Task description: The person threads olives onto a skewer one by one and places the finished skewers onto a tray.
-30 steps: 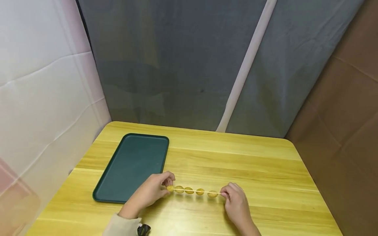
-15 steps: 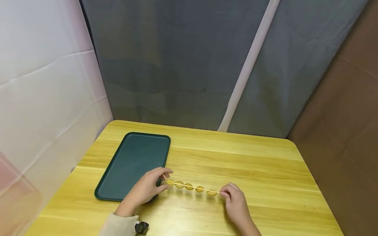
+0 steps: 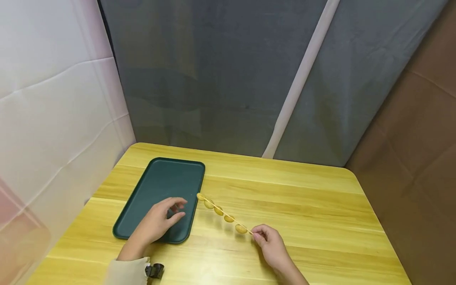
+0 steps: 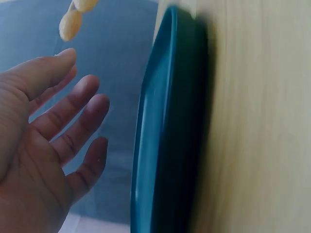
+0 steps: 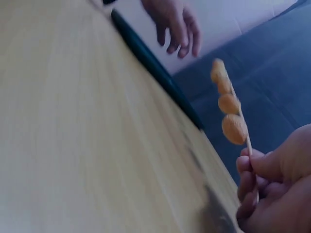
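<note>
My right hand (image 3: 271,246) pinches the bare end of a thin wooden skewer (image 5: 249,145) between thumb and fingers. Several round, golden-brown balls (image 3: 219,210) are threaded along it, spaced out, the last one at the far tip. The skewer slants up and left above the table, its tip overlapping the tray's right rim in the head view. My left hand (image 3: 156,219) hovers over the near part of the dark green tray (image 3: 167,178), fingers loosely bent and apart, holding nothing. In the left wrist view its thumb and fingers (image 4: 87,114) are spread, with the skewered balls beyond the thumb.
The tray lies on the left part of a yellow wood-grain table (image 3: 303,206). A grey curtain (image 3: 213,79) with a pale strip stands behind, a white cloth (image 3: 53,99) on the left and a brown one (image 3: 420,138) on the right. A black band (image 3: 154,270) sits at the left wrist.
My left hand has let go of the skewer's tip and moved left over the tray. The right hand has shifted slightly left, and the skewer's far end has swung up and away.
</note>
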The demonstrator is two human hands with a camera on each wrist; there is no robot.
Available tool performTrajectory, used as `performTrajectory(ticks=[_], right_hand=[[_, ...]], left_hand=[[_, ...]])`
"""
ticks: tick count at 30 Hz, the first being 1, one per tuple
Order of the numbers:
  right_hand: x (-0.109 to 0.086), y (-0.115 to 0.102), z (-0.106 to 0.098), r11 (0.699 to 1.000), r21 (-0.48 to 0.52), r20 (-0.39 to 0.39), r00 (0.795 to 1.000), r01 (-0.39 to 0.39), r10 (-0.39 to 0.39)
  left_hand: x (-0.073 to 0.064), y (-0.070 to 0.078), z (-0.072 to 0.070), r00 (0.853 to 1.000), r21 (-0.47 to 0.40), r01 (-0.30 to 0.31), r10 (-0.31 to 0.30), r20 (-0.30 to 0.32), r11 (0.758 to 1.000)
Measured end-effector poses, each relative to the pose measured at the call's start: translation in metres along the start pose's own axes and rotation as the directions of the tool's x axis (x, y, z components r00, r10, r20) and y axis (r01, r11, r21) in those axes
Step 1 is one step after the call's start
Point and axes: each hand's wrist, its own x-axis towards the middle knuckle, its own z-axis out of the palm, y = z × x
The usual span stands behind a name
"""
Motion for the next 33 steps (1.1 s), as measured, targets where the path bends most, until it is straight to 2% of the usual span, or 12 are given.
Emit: performTrajectory(ticks=[1, 3, 6, 8, 11, 17, 21, 28, 33], right_hand=[[0.001, -0.002, 0.003, 0.997, 0.067, 0.032, 0.999, -0.029, 0.026], [0.003, -0.003, 0.007, 0.973, 0.207, 0.098, 0.992, -0.101, 0.082], [0.008, -0.007, 0.012, 0.905, 0.377, 0.18, 0.974, -0.197, 0.137], [0.013, -0.011, 0.016, 0.856, 0.461, 0.21, 0.966, -0.235, 0.152], [0.019, -0.017, 0.024, 0.806, 0.531, 0.226, 0.961, -0.26, 0.16], [0.03, -0.027, 0.043, 0.751, 0.59, 0.236, 0.953, -0.296, 0.191], [0.038, -0.032, 0.055, 0.741, 0.592, 0.247, 0.947, -0.316, 0.206], [0.053, -0.039, 0.073, 0.771, 0.564, 0.209, 0.954, -0.296, 0.214], [0.064, -0.045, 0.09, 0.784, 0.564, 0.187, 0.965, -0.26, 0.186]], left_hand=[[-0.002, -0.003, -0.003, 1.0, 0.009, 0.012, -0.012, -0.01, 1.0], [-0.007, -0.008, -0.009, 0.999, 0.023, 0.028, -0.028, -0.022, 0.999], [-0.012, -0.015, -0.014, 0.999, 0.035, 0.047, -0.046, -0.029, 0.998], [-0.015, -0.018, -0.016, 0.998, 0.038, 0.055, -0.053, -0.032, 0.998], [-0.019, -0.024, -0.019, 0.997, 0.049, 0.067, -0.065, -0.039, 0.997], [-0.027, -0.032, -0.025, 0.995, 0.057, 0.097, -0.096, -0.007, 0.994], [-0.031, -0.037, -0.028, 0.994, 0.053, 0.11, -0.11, -0.003, 0.992], [-0.035, -0.043, -0.034, 0.993, 0.062, 0.119, -0.119, -0.007, 0.991], [-0.034, -0.043, -0.035, 0.991, 0.056, 0.133, -0.133, 0.006, 0.99]])
